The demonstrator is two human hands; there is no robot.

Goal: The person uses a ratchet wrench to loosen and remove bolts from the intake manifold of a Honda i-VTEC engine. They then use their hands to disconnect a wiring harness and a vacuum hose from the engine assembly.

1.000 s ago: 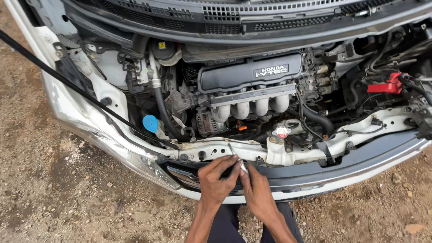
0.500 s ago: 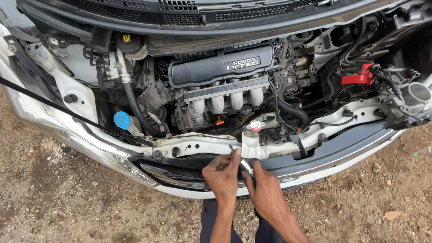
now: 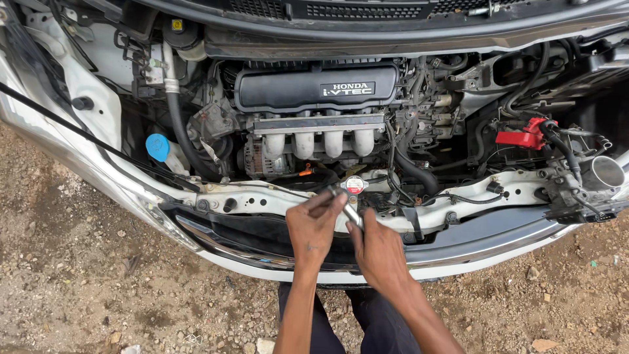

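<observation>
I look down into an open car engine bay with a black engine cover point(image 3: 314, 88) and pale intake runners point(image 3: 319, 141). My left hand point(image 3: 313, 226) and my right hand point(image 3: 377, 252) meet over the white front crossmember point(image 3: 262, 196). Both grip a slim metal tool point(image 3: 349, 211) whose tip points toward the radiator cap point(image 3: 354, 185). My left fingers pinch the tool's upper end; my right hand holds its lower shaft.
A blue reservoir cap point(image 3: 158, 147) sits at the left, a red battery terminal cover point(image 3: 524, 135) at the right, and an open round duct point(image 3: 606, 172) at the far right. The black hood prop rod point(image 3: 78, 128) crosses the left side. Gravel ground lies below the bumper point(image 3: 458, 255).
The view has shifted closer and to the right across the bay. My hands stay together on the tool at the crossmember, now near the radiator cap.
</observation>
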